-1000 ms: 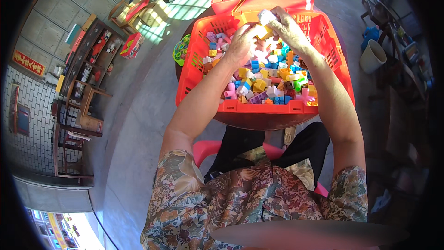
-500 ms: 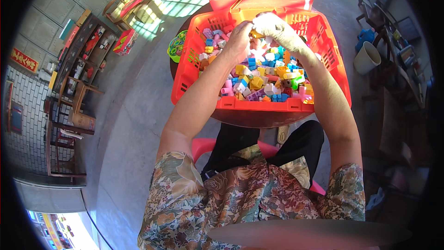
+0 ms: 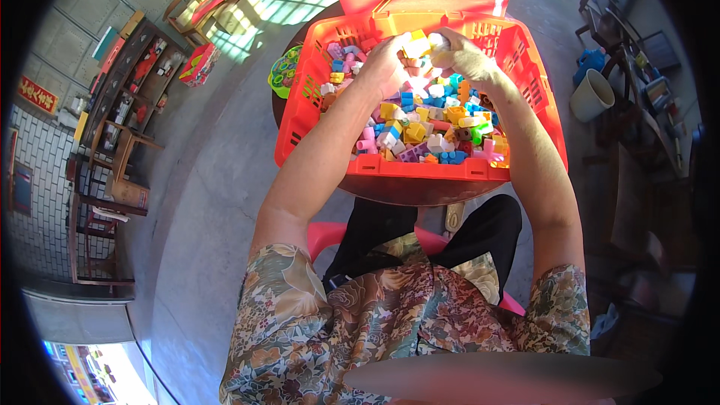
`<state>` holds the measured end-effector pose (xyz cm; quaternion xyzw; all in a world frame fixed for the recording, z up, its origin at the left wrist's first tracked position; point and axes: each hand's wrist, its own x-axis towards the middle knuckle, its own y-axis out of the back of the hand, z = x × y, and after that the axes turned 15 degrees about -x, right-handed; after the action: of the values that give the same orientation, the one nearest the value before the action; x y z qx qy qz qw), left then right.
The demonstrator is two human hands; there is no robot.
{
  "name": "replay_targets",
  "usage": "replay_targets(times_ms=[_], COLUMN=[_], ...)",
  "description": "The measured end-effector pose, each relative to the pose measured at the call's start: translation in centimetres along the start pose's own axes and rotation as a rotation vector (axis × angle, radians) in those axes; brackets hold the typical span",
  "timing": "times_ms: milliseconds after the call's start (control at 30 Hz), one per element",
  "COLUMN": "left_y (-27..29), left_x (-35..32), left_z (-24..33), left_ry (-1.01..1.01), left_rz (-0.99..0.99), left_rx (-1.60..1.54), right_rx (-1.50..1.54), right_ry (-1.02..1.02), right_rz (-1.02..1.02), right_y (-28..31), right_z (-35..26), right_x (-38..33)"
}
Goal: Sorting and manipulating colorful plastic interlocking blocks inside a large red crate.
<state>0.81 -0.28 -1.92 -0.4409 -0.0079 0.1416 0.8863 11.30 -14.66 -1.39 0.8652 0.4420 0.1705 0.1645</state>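
Observation:
A red slatted plastic basket (image 3: 420, 171) full of toy building bricks (image 3: 414, 133) sits before me. Above its far half, my left hand (image 3: 384, 69) is closed on a yellow toy brick (image 3: 416, 45), which catches strong sunlight. My right hand (image 3: 466, 58) is just to the right, its fingers curled inward close to the brick. Glare washes out those fingertips, so what they hold, if anything, is hidden. Below both hands lie loose bricks in yellow, blue, white, pink, purple and green.
Behind the basket stands a red bin (image 3: 427, 1). A green basket (image 3: 285, 71) with colourful pieces is at its left, on the dark round table (image 3: 420, 192). A cream bucket (image 3: 592, 96) stands at right; wooden shelves (image 3: 139, 79) line the left wall.
My hands have moved apart, the right one shifting rightward and its fingers leaving the left hand. The yellow brick now shows plainly between them.

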Motion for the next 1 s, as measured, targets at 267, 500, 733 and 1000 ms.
replay_targets(times_ms=[267,500,733,1000], left_y=[0.4,-0.7,-0.2,0.0], left_x=[-0.5,-1.3,-1.9,-2.2], left_z=[-0.3,0.9,2.4,3.8], left_ry=[0.03,-0.05,0.148,0.253], left_rz=[-0.094,-0.269,-0.365,-0.468], left_rx=[0.163,0.51,0.511,0.563], right_rx=[-0.134,-0.033,0.027,0.146], right_ry=[0.131,0.011,0.06,0.159], right_rz=[0.093,0.032,-0.068,-0.165], right_y=[-2.0,-0.4,-0.2,0.2], right_z=[-1.5,-3.1,-3.5,-3.6], right_x=[-0.3,-1.2,-1.5,-1.4])
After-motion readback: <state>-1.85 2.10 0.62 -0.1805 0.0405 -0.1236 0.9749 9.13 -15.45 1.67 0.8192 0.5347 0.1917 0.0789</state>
